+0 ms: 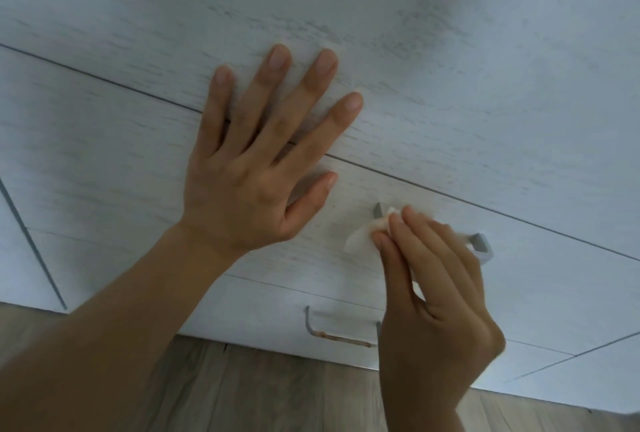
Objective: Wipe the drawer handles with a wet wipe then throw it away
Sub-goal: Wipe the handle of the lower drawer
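Your right hand point(433, 300) is pinching the small crumpled white wet wipe point(360, 235) between thumb and fingertips, holding it against the grey metal bar handle point(481, 246) of the white wood-grain drawer front point(104, 161). Up and left of that grip, your left hand point(249, 168) is lying flat, fingers spread. Below the grip, a second grey handle with rusty marks point(332, 336) is showing.

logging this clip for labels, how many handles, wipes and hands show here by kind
handles: 2, the upper handle and the lower handle
wipes: 1, the wet wipe
hands: 2, the left hand and the right hand
total: 5
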